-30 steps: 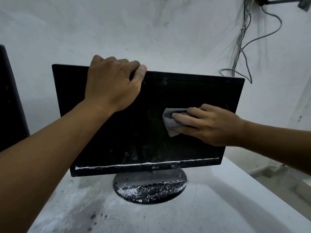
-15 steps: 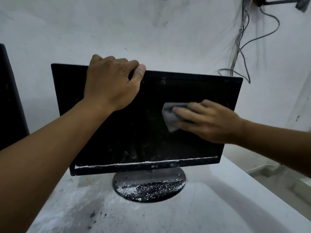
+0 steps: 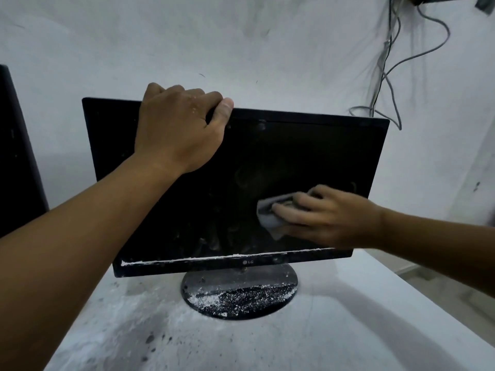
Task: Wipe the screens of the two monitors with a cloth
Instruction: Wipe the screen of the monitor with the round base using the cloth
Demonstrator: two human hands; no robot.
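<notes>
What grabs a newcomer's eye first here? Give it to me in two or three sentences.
The black monitor fills the middle of the view, standing on a white table. The left hand grips its top edge while the right hand presses a grey cloth against the lower right of the screen. White dust speckles the round base and lines the bottom bezel.

Grips the top edge of the black flat-screen monitor [image 3: 214,210] with the left hand [image 3: 182,129], fingers curled behind, thumb on the front. Presses a small grey cloth [image 3: 266,219] on its lower right screen area with the right hand [image 3: 329,218], fingers almost straight, a little blurred. Both forearms bare.
</notes>
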